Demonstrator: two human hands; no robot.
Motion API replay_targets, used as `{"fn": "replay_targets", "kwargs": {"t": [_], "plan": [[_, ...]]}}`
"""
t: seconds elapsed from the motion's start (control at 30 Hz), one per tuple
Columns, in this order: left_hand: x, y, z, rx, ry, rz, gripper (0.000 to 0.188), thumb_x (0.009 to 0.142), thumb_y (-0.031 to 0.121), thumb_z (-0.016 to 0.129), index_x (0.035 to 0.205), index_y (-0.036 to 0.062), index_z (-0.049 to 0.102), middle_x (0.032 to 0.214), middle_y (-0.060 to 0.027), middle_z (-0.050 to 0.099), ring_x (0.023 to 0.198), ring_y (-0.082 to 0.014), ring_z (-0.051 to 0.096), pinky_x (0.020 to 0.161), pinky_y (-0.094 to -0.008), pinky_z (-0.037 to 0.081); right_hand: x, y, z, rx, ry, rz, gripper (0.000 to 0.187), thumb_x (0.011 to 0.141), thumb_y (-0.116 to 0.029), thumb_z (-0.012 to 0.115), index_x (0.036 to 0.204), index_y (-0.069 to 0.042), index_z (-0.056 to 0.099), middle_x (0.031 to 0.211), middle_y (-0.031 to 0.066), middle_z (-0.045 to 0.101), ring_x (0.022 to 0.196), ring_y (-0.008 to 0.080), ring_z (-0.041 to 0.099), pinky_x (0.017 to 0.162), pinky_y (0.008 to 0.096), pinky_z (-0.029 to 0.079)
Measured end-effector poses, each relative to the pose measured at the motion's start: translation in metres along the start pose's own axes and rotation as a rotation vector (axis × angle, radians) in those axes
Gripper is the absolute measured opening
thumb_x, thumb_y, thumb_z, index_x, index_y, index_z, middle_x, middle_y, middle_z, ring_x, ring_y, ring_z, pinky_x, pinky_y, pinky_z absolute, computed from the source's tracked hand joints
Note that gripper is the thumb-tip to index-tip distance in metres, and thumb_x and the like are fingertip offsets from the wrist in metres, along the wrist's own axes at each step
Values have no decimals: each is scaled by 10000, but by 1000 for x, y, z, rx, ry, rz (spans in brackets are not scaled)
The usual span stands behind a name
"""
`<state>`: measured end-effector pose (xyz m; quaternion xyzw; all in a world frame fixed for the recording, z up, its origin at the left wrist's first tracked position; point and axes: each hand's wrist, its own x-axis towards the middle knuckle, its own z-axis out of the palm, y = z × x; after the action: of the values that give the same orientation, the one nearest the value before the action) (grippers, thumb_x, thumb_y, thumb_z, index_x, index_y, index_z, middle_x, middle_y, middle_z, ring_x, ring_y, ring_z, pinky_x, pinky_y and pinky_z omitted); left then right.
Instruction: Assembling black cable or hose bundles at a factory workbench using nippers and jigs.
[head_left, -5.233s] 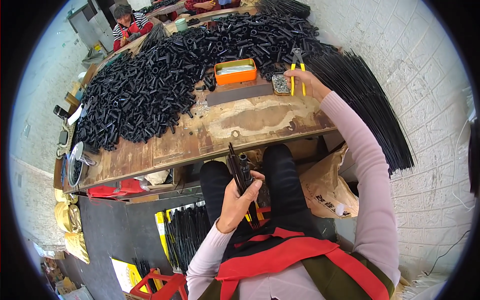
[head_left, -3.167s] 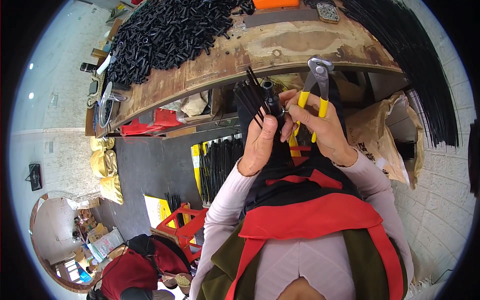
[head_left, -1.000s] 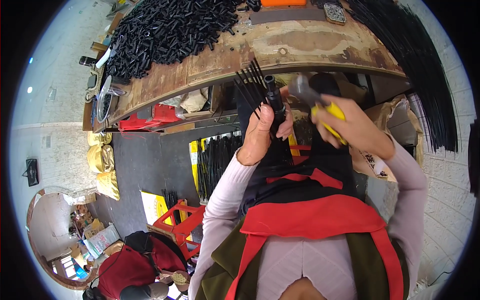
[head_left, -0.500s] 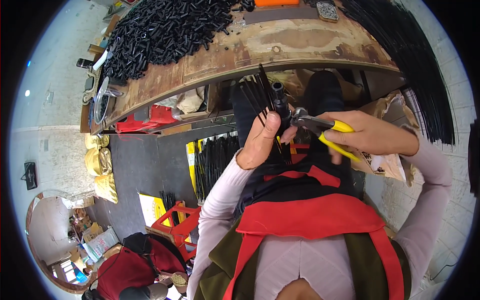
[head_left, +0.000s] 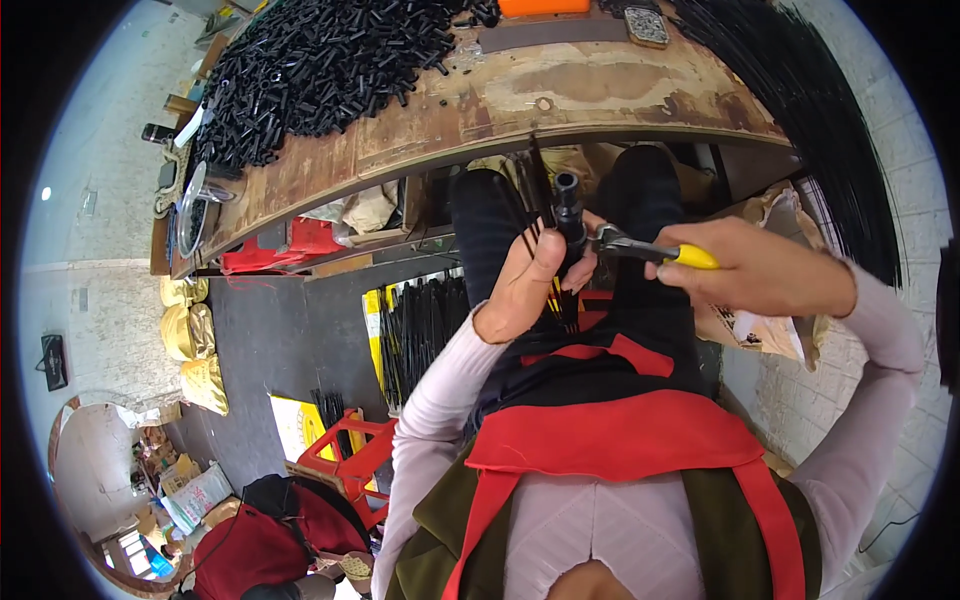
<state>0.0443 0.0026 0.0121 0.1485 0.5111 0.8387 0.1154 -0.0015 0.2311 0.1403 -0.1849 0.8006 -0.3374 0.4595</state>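
My left hand (head_left: 522,283) is closed around a black stepped tube fitting (head_left: 569,208), its round open end pointing up and away from me. Several thin black rods (head_left: 537,172) are in the same grip, beside the fitting. In my right hand (head_left: 752,266) is a pair of pliers (head_left: 640,246) with yellow handles, the fingers wrapped round them. The metal jaws are at the right side of the fitting, close to my left fingertips. What lies between the jaws is too small to make out.
Beyond my knees stands a worn wooden workbench (head_left: 600,95) with a large heap of short black tubes (head_left: 330,75). Long black rods (head_left: 820,120) hang over its right end. Bundled rods (head_left: 420,330) and a red stool (head_left: 350,455) are to my left.
The plier handles have come together; the lower handle, spread out before, is now hidden in my right hand. My left hand still holds the fitting and rods. The whole view has shifted slightly.
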Motion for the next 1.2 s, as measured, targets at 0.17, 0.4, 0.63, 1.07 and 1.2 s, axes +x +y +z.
{"fn": "replay_targets", "kwargs": {"t": [0.17, 0.4, 0.63, 1.07, 1.2], "plan": [[14, 0, -10, 18, -114, -19, 596, 1019, 520, 391, 1199, -34, 517, 697, 19, 452, 627, -71, 396, 589, -227, 344, 7, -14, -18, -273, -5, -54, 293, 985, -269, 551, 1089, 5, 577, 728, 151, 605, 655, 259, 616, 626, 362, 469], [34, -9, -62, 117, 540, -29, 573, 1011, 515, 432, 1257, 1, 494, 695, 3, 462, 588, -81, 413, 534, -241, 356, 97, 84, -52, -663, 750, -342, 486, 918, -450, 591, 1096, -11, 486, 895, 210, 623, 861, 395, 626, 727, 464, 496], [-10, 125, -97, 62, 786, 553, 667, 980, 598, 399, 1269, 2, 480, 720, 11, 409, 640, -115, 396, 623, -260, 352, 126, 84, -69, -1049, 1141, -844, 346, 803, -308, 685, 996, -47, 563, 982, 105, 591, 863, 327, 607, 787, 432, 494], [43, -71, -39, -997, 650, -38, 638, 1043, 474, 239, 1177, -96, 492, 1158, -233, 585, 1152, -365, 528, 1088, -486, 370, -4, 124, 27, 768, 1013, -756, 383, 711, 110, 573, 1085, 39, 530, 908, 155, 630, 596, 191, 631, 549, 275, 562], [57, -168, -86, -1389, 745, -298, 717, 1027, 543, 164, 1218, -66, 490, 1249, -224, 564, 1195, -418, 504, 1106, -531, 354, -39, 121, 7, 761, 1232, -840, 369, 756, -1, 549, 1124, -12, 532, 948, 80, 585, 662, 97, 571, 552, 182, 471]]}}
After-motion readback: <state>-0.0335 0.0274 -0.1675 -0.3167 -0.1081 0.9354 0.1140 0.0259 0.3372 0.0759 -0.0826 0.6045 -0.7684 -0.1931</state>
